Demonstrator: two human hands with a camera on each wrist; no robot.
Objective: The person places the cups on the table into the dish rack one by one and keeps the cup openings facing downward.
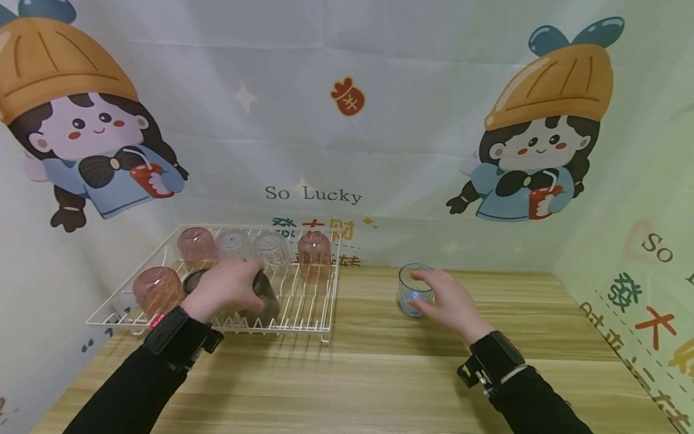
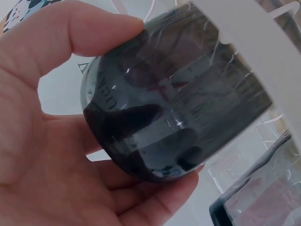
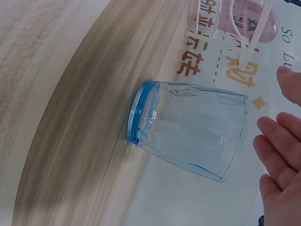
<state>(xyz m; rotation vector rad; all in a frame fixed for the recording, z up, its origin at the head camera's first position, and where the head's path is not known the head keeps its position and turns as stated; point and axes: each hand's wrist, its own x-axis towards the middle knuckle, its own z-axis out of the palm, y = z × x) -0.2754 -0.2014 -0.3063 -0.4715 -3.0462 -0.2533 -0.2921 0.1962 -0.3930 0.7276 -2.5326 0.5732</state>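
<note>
My left hand (image 1: pixel 225 290) grips an upside-down dark grey glass (image 1: pixel 268 304) at the front of the white wire rack (image 1: pixel 332 301). In the left wrist view, the thumb and fingers curl around the base end of this tinted glass (image 2: pixel 164 99). A white bar hides part of its rim end. On the wooden table (image 1: pixel 374 386), right of the rack, a clear blue glass (image 1: pixel 408 295) stands upright. My right hand (image 1: pixel 452 301) is beside it with thumb and fingers apart. The right wrist view shows a gap between the fingers (image 3: pixel 275 153) and the blue glass's rim.
Upside-down glasses line the rack's back: a pink one (image 1: pixel 196 247), two clear ones (image 1: pixel 273 250) and another pink one (image 1: pixel 314 256). At front left sit a pink glass (image 1: pixel 157 292) and a second dark glass (image 1: pixel 193 280), partly hidden by my left hand. A printed cloth (image 1: pixel 406 150) hangs behind.
</note>
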